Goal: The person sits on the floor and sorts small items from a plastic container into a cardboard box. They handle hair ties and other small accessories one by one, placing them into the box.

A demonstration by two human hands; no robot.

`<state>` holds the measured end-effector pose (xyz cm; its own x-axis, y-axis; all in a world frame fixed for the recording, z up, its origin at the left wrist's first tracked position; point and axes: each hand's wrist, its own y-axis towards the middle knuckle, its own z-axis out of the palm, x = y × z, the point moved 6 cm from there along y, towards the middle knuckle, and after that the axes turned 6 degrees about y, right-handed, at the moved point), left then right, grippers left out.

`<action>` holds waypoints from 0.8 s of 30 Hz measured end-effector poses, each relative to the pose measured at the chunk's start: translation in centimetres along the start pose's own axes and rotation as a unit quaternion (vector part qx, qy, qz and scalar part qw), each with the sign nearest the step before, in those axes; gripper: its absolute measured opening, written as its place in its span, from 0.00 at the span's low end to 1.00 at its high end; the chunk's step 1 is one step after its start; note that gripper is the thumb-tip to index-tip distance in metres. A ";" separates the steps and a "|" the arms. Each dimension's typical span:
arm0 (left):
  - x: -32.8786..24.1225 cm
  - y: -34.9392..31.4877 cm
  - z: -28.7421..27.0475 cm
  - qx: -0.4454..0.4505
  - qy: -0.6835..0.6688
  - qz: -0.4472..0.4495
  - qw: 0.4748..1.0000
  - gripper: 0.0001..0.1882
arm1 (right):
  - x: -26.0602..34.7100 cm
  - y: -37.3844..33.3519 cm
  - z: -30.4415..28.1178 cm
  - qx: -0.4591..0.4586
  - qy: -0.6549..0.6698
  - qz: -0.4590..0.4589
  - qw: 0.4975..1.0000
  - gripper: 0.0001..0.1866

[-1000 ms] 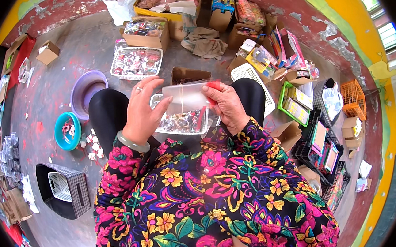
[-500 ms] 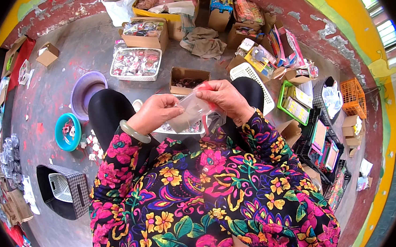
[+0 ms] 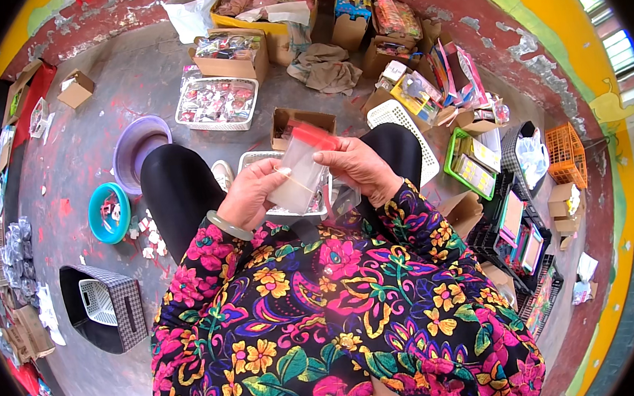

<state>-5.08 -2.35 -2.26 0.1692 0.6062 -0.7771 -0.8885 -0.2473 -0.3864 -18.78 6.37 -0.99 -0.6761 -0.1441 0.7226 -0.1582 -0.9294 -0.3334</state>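
Above my lap, both hands hold up a clear plastic zip bag [image 3: 301, 158] with a red strip along its top. My left hand [image 3: 250, 194], a pale bangle at its wrist, pinches the bag's lower left side. A thin tan strand crosses the bag by the left thumb; I cannot make out what it is. My right hand [image 3: 364, 167] grips the bag's right side just below the red strip. More clear plastic [image 3: 343, 198] hangs under the right hand, partly hidden. Behind the hands, a white basket [image 3: 259, 158] between my knees is mostly covered.
An open cardboard box [image 3: 281, 118] and a filled white basket [image 3: 189, 117] stand ahead. Purple [image 3: 123, 151] and teal [image 3: 124, 222] basins sit left, with white scraps on the floor. Right are a green basket [image 3: 450, 158], black crates [image 3: 487, 242] and an orange crate [image 3: 566, 153].
The bag has been turned more upright and flattened, its red strip now facing up and away. My left hand has shifted slightly down and its fingers have moved along the bag.
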 end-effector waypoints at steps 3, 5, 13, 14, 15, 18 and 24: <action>0.0 -0.2 1.0 0.012 -0.021 -0.015 1.000 0.16 | 0.0 -0.3 0.8 -0.010 0.011 0.013 1.000 0.15; 0.2 -0.3 1.1 0.028 -0.023 -0.014 0.999 0.16 | 0.2 -0.5 1.4 -0.016 -0.002 0.023 1.000 0.15; 1.1 -0.4 1.1 0.064 -0.012 -0.015 0.998 0.17 | -0.1 0.1 0.5 0.039 -0.055 0.040 0.997 0.16; 1.1 -0.5 1.1 0.062 -0.009 -0.014 0.998 0.17 | 0.1 0.0 0.6 0.039 -0.063 0.041 0.996 0.16; 1.1 -0.6 1.0 0.060 -0.023 -0.010 0.998 0.17 | 0.7 -0.1 0.8 0.029 -0.070 0.023 0.997 0.16; 0.7 -1.2 0.4 0.049 -0.077 0.017 0.996 0.17 | 2.8 -0.1 0.8 0.010 -0.036 -0.033 0.999 0.15; -1.5 -3.2 -0.7 0.141 -0.189 0.148 0.960 0.19 | 4.3 -1.6 3.2 -0.005 -0.053 -0.009 0.999 0.11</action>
<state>-2.19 -2.98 -0.17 -0.2284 0.7855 -0.5752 -0.9630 -0.2692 0.0147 -19.11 6.10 4.57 -0.5935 -0.1637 0.7880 -0.1773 -0.9285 -0.3264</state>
